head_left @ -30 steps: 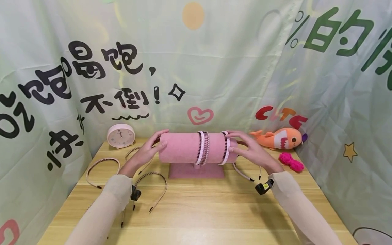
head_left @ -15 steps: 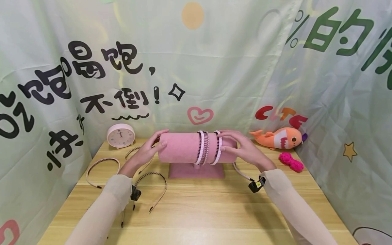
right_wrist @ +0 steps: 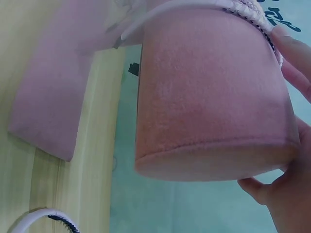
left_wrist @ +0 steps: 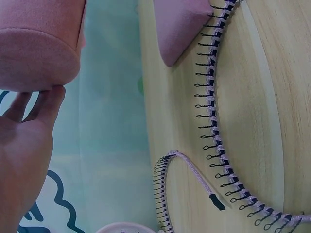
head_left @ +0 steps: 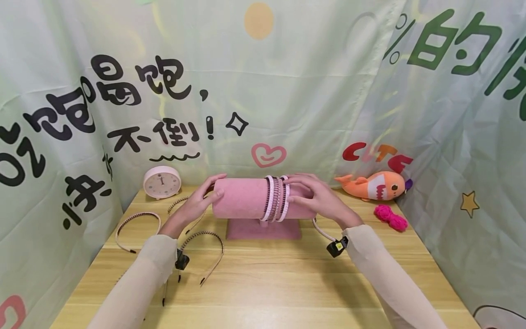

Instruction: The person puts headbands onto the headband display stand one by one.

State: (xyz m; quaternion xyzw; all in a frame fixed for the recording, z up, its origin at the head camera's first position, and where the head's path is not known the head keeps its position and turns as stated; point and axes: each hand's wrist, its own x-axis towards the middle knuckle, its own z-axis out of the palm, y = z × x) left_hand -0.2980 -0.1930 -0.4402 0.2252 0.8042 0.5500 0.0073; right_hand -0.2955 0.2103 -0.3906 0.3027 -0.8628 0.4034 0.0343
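A pink fabric-covered headband display stand stands on the wooden table, its roll lying crosswise above a flat base. Three hair hoops sit over the roll side by side: a white one on the left, a springy beaded-looking one in the middle, and a white one with dark teeth on the right. My left hand holds the roll's left end, thumb in front. With thumb and fingertips at its edge, my right hand grips the right hoop; its palm hides part of the roll's right end.
Several loose hair hoops lie at the left, one near my left wrist. Another hoop lies right of the base. Behind are a pink clock and an orange plush fish; a bright pink bundle lies nearby. Printed curtains enclose the table.
My right hand has slid the right hoop leftward along the roll, from near the right end up against the other two. The left hand has stayed at the left end.
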